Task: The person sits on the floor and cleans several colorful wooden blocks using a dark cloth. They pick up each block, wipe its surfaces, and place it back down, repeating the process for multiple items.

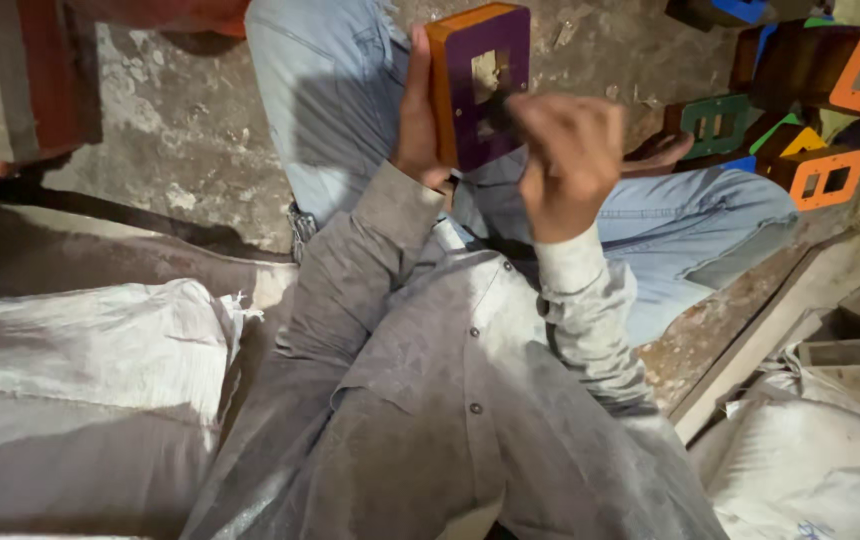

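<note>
Two hands — left hand (416, 120) gripping purple block (480, 80), right hand (570, 150) seemingly fisted

A thick rectangular wooden block with a purple-painted front face and orange-painted sides (478, 85) is held upright above the lap, its purple face turned toward the camera. The face has a rectangular cut-out near its middle, showing pale bare material inside. The left side edge is covered by a gripping palm; the lower right corner is hidden behind a closed fist.
</note>
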